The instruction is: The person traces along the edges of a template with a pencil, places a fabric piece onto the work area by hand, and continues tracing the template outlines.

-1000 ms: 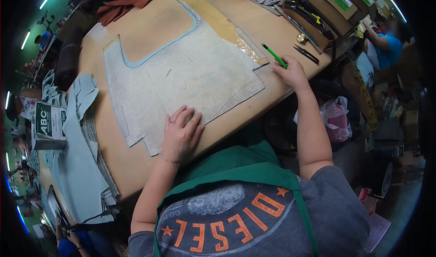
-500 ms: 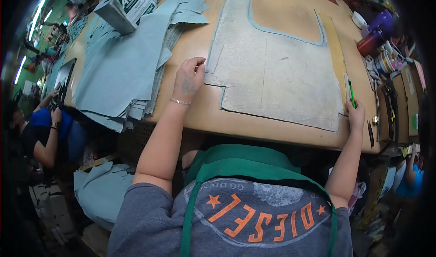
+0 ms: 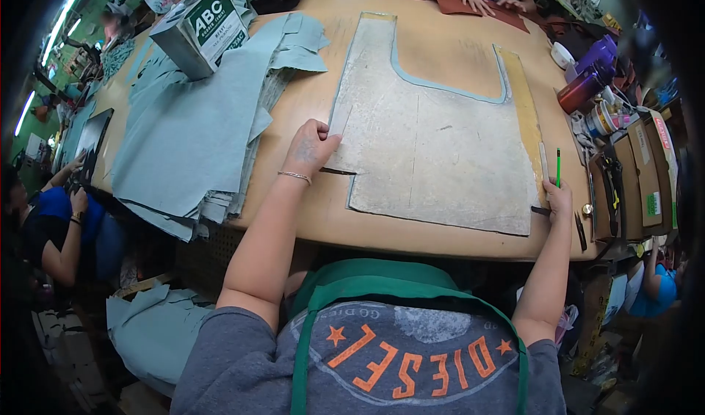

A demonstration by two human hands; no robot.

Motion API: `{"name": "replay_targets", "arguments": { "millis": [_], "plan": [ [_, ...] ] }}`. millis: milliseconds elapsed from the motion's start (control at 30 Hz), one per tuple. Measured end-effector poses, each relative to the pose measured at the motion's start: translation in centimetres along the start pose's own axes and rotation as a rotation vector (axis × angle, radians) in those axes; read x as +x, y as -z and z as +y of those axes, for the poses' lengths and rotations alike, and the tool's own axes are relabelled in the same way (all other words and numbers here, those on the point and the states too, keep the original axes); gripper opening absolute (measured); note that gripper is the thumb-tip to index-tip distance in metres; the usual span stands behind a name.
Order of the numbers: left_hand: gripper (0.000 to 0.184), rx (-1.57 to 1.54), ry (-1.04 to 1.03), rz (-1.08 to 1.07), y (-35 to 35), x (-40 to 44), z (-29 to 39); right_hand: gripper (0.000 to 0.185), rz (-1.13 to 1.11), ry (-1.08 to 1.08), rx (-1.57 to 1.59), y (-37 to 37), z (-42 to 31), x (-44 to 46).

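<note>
A large pale, worn pattern template lies flat on the table in front of me, with light-blue material showing along its edges. My left hand is closed at its left edge, thumb and fingers pinched together beside a narrow pale strip. My right hand is closed around a green pencil, which points up, at the template's lower right edge. A yellowish strip runs along that side. Fingers partly hide what lies under each hand.
A stack of light-blue sheets lies at left, with an ABC tin on it. At right are a dark red tumbler, a white bowl and cardboard boxes. A co-worker's hands rest on brown material at the back.
My left hand has moved onto the template's left edge, and the pale strip there now tilts. The whole scene sits lower in view. My right hand still holds the pencil.
</note>
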State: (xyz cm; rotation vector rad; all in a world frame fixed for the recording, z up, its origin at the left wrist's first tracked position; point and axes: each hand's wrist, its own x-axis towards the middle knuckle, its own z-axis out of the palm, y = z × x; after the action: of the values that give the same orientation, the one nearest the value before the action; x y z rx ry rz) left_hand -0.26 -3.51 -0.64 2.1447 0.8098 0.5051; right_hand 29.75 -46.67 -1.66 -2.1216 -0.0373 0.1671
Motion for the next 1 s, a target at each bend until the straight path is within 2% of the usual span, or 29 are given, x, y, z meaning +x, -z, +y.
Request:
{"name": "replay_targets", "arguments": {
  "millis": [100, 200, 267, 333, 400, 767, 967, 1000],
  "plan": [
    [0.042, -0.095, 0.129, -0.068, 0.7, 0.1, 1.0, 0.022, -0.017, -0.014, 0.017, 0.2, -0.1, 0.0],
    [0.041, -0.124, 0.11, -0.07, 0.7, 0.1, 1.0, 0.023, 0.029, 0.036, -0.026, -0.1, -0.2, -0.5],
    [0.045, -0.19, 0.105, -0.153, 0.7, -0.1, 1.5, 0.027, 0.064, 0.048, -0.078, -0.2, 0.1, -0.5],
    [0.048, -0.232, 0.048, -0.204, -0.1, 0.8, -0.8, 0.029, 0.098, 0.142, -0.122, -0.4, 0.6, -0.7],
    [0.051, -0.141, 0.026, -0.237, 0.3, 1.1, -0.9, 0.029, 0.131, 0.144, -0.18, -0.6, 1.4, 0.0],
    [0.052, -0.174, 0.059, -0.238, 0.2, 0.8, -0.6, 0.028, 0.099, 0.096, -0.256, -0.6, 0.0, -0.7],
    [0.052, -0.118, 0.052, -0.226, 0.1, 0.9, -0.5, 0.027, 0.083, 0.139, -0.24, -0.5, 0.3, -0.8],
    [0.052, -0.032, -0.009, -0.197, 0.1, 1.0, -0.7, 0.026, 0.108, 0.167, -0.256, -0.5, 0.6, -0.7]
  ]
}}
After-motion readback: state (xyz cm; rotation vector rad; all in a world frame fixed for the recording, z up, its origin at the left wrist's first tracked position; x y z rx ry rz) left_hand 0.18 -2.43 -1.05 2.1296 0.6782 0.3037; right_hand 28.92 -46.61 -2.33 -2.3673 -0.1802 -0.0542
